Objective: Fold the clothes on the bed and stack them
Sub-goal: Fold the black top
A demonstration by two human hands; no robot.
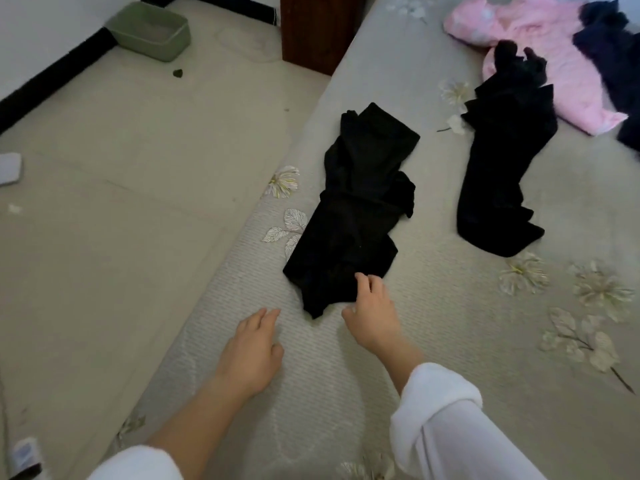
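Note:
A crumpled black garment (353, 209) lies lengthwise on the bed (433, 323), near its left edge. My right hand (372, 315) is at the garment's near end, fingertips touching its lower edge, fingers loosely bent and holding nothing. My left hand (251, 351) hovers with relaxed fingers over the bare cover, a little left of the garment's near corner. A second black garment (502, 168) lies stretched out further right. Behind it sit a pink garment (540, 53) and a dark navy one (613, 57).
The bed cover is grey-green with printed flowers. Left of the bed is pale floor with a green plastic basin (152, 31) by the wall. A brown wooden cabinet (318, 29) stands at the bed's far left corner.

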